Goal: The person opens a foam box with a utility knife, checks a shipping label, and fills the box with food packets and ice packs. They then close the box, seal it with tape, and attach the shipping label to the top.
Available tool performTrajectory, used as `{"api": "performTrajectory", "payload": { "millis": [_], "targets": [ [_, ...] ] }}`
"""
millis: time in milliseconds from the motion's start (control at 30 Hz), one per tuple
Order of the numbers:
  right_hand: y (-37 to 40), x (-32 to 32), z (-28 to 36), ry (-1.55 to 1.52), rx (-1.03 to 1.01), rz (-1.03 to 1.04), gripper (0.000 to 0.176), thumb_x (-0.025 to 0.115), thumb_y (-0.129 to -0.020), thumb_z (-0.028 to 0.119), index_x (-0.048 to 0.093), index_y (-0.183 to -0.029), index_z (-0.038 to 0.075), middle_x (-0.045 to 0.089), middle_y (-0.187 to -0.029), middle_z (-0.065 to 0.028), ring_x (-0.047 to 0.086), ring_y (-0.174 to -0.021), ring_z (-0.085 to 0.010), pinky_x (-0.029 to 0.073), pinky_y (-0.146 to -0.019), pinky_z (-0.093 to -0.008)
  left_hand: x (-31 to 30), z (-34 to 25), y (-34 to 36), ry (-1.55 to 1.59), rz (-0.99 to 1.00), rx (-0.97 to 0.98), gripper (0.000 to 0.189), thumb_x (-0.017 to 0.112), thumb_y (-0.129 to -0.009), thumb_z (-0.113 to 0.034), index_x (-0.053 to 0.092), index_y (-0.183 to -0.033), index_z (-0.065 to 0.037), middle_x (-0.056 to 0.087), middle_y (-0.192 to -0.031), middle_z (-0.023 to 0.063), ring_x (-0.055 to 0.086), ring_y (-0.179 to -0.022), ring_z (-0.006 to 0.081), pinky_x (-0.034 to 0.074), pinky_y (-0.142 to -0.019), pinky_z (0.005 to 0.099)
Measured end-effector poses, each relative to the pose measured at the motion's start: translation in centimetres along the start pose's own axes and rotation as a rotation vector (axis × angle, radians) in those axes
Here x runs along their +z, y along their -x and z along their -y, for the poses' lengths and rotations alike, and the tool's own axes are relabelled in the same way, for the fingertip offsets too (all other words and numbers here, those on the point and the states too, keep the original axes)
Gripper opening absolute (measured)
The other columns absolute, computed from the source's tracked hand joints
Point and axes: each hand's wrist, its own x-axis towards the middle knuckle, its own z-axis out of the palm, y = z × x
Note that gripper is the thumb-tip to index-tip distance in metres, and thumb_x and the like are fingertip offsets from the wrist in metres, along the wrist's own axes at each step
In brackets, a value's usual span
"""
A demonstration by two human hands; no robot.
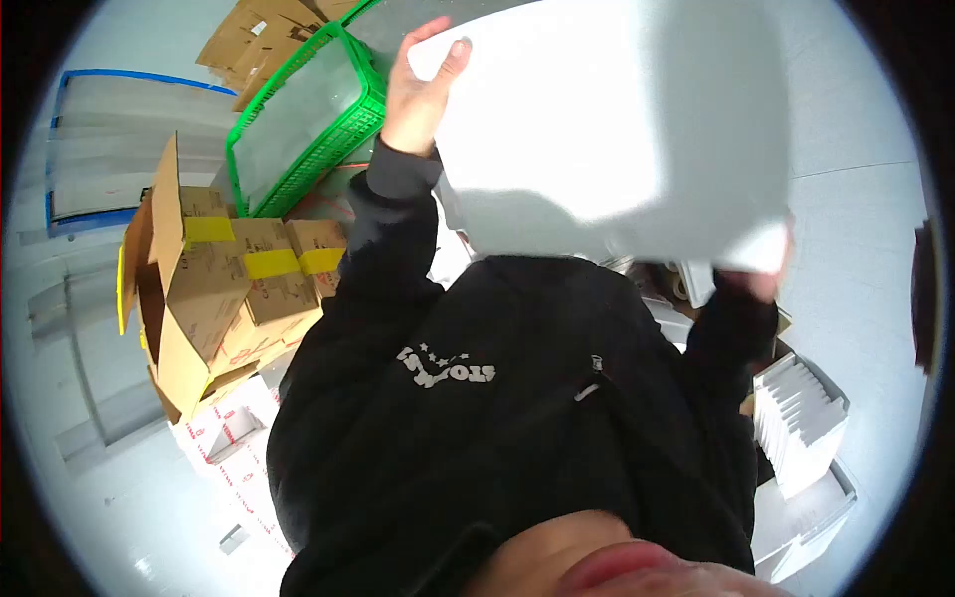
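A large white panel [557,119], smooth and bright with glare, fills the upper middle of the head view in front of my chest. My left hand [423,90] grips its upper left corner, the thumb lying on the near face and the fingers round the edge. At the lower right corner, my right hand [764,279] holds the panel from its outer side. That hand is blurred, and most of its fingers are hidden behind the panel. Both arms are in black sleeves, raised in front of me.
On the left stand a green plastic crate [308,119], open cardboard boxes [214,289] with yellow tape and white cartons [244,473] with red print. Flattened cardboard [261,40] lies behind the crate. At right, white bins [811,502] sit beside a row of thin white pieces [796,413].
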Motion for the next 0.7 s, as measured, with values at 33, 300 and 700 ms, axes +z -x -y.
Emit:
{"api": "performTrajectory", "payload": {
  "millis": [33,300,700],
  "targets": [
    [-2.8,1.2,-2.6,0.111,0.082,0.017,0.037,0.049,-0.095,0.019,0.05,-0.126,-0.001,0.059,-0.116,-0.0102,0.058,-0.105,-0.0168,0.048,-0.088,-0.033,-1.8,1.4,-0.9,0.06,-0.07,-0.054,0.056,0.073,-0.084,-0.026,0.045,-0.124,0.001,0.06,-0.108,0.011,0.059,-0.091,0.015,0.049,-0.08,0.0276],
    [-23.4,1.0,-11.4,1.487,-0.139,0.137,0.049,0.055,-0.094,0.033,0.047,-0.134,0.005,0.054,-0.129,-0.0129,0.055,-0.114,-0.0246,0.044,-0.093,-0.0346,-7.9,15.7,-4.4,-0.577,-0.022,-0.039,0.048,0.074,-0.078,-0.04,0.065,-0.102,0.001,0.067,-0.087,0.0132,0.061,-0.083,0.0167,0.049,-0.076,0.0299],
    [-18.7,5.4,-15.4,1.75,-0.208,0.316,0.026,0.065,-0.084,0.032,0.064,-0.092,0.006,0.062,-0.087,-0.0141,0.06,-0.085,-0.0348,0.047,-0.073,-0.0419,-7.0,10.9,4.4,-0.736,-0.047,0.067,0.039,0.07,-0.08,-0.023,0.059,-0.111,-0.003,0.054,-0.106,0.015,0.054,-0.1,0.0296,0.044,-0.089,0.0366]
  ]
}}
